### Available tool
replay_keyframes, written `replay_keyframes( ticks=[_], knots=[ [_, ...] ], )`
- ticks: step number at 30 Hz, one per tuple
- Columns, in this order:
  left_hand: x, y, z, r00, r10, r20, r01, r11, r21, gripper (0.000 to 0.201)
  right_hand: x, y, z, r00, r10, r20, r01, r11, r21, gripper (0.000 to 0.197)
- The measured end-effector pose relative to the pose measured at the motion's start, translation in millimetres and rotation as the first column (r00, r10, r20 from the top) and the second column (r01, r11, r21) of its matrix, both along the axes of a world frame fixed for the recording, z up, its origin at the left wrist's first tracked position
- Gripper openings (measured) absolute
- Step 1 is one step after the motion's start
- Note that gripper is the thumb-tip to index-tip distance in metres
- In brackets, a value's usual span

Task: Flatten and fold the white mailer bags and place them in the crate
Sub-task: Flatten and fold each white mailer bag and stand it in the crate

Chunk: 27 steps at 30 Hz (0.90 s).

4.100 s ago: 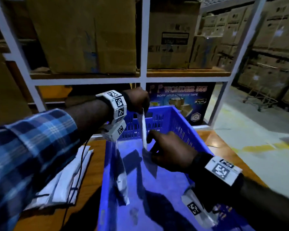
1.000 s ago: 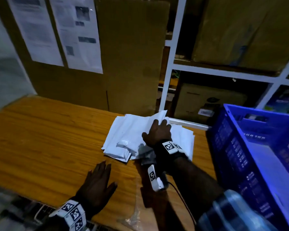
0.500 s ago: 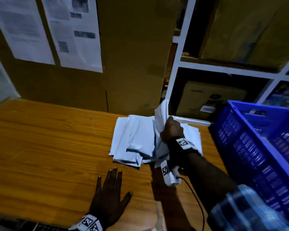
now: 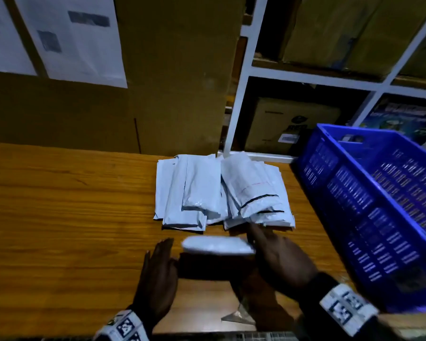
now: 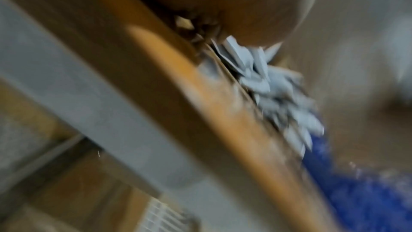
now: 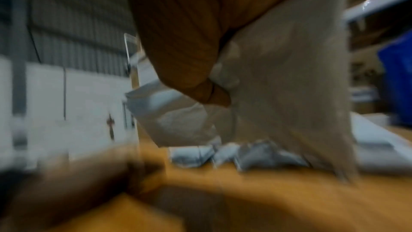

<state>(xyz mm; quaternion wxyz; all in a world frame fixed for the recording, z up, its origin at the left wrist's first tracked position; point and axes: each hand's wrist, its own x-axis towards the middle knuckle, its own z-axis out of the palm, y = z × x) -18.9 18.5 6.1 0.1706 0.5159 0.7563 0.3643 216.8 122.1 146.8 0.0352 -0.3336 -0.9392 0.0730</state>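
A pile of white mailer bags lies at the back of the wooden table. My right hand grips one white mailer bag, held edge-on just above the table in front of the pile. In the right wrist view the thumb pinches this bag, with the pile beyond. My left hand is flat with straight fingers, right beside the bag's left end; whether it touches is unclear. The blue crate stands at the right. The left wrist view is blurred and shows the pile.
A scrap of clear plastic lies near the table's front edge. White shelving with cardboard boxes stands behind the pile and crate. A tall cardboard sheet with pinned papers backs the table's left.
My right hand took one bag off the pile and brought it toward the table's front. My left hand moved in beside it.
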Motion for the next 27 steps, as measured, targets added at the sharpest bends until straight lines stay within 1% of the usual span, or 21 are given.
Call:
replay_keyframes(
  ticks=[1, 2, 3, 4, 5, 7, 8, 10, 12, 16, 18, 20, 23, 25, 27],
  knots=[
    [-1, 0, 3, 0.991, 0.042, 0.124, -0.05, 0.997, 0.057, 0.052, 4, -4, -14, 1.0, 0.008, 0.008, -0.008, 1.0, 0.011, 0.039],
    [-1, 0, 6, 0.974, 0.077, 0.213, -0.095, 0.992, 0.079, 0.043, 7, -7, -24, 1.0, -0.016, 0.01, 0.016, 1.0, -0.015, 0.031],
    [1, 0, 8, 0.962, 0.081, 0.262, -0.102, 0.992, 0.07, 0.04, 9, -10, -32, 0.999, -0.038, 0.013, 0.039, 0.998, -0.052, 0.025],
    [4, 0, 9, 0.959, 0.059, 0.276, -0.076, 0.996, 0.049, 0.042, 11, -12, -40, 1.0, -0.028, 0.008, 0.028, 0.997, -0.074, 0.024],
    [8, -1, 10, 0.966, 0.013, 0.257, -0.02, 0.999, 0.025, 0.051, 11, -14, -46, 1.0, 0.006, 0.007, -0.005, 0.996, -0.087, 0.027],
    [17, -4, 8, 0.981, -0.1, 0.167, 0.104, 0.994, -0.019, 0.076, 11, -18, -57, 0.997, 0.06, 0.039, -0.055, 0.992, -0.115, 0.044],
    [21, -5, 6, 0.981, -0.143, 0.13, 0.15, 0.988, -0.043, 0.082, 10, -19, -62, 0.997, 0.075, 0.024, -0.072, 0.991, -0.116, 0.052],
    [30, -7, 9, 0.978, -0.182, 0.102, 0.191, 0.978, -0.083, 0.083, 5, -20, -65, 0.997, 0.069, -0.042, -0.073, 0.992, -0.106, 0.062],
    [35, -8, 13, 0.979, -0.194, 0.059, 0.2, 0.973, -0.116, 0.083, -4, -22, -66, 0.996, 0.009, -0.084, -0.023, 0.985, -0.171, 0.065],
    [41, -2, 18, 0.949, -0.291, -0.124, 0.274, 0.952, -0.138, 0.095, -18, -26, -86, 0.999, -0.02, -0.031, 0.012, 0.975, -0.223, 0.072],
    [46, 0, 17, 0.93, -0.318, -0.184, 0.292, 0.944, -0.154, 0.098, -21, -27, -97, 0.997, -0.065, -0.046, 0.055, 0.979, -0.197, 0.068],
    [51, 3, 13, 0.914, -0.309, -0.264, 0.279, 0.949, -0.148, 0.091, -26, -26, -102, 0.995, -0.093, -0.034, 0.089, 0.988, -0.123, 0.059],
    [54, 6, 7, 0.894, -0.318, -0.315, 0.263, 0.943, -0.204, 0.065, -35, -26, -109, 0.991, -0.133, -0.007, 0.132, 0.987, -0.087, 0.048],
    [52, 7, 2, 0.886, -0.304, -0.35, 0.245, 0.948, -0.204, 0.057, -39, -29, -121, 0.99, -0.14, -0.033, 0.138, 0.989, -0.054, 0.049],
    [52, 7, 1, 0.872, -0.289, -0.396, 0.231, 0.954, -0.189, 0.057, -39, -30, -131, 0.989, -0.134, -0.061, 0.133, 0.991, -0.019, 0.053]
  ],
)
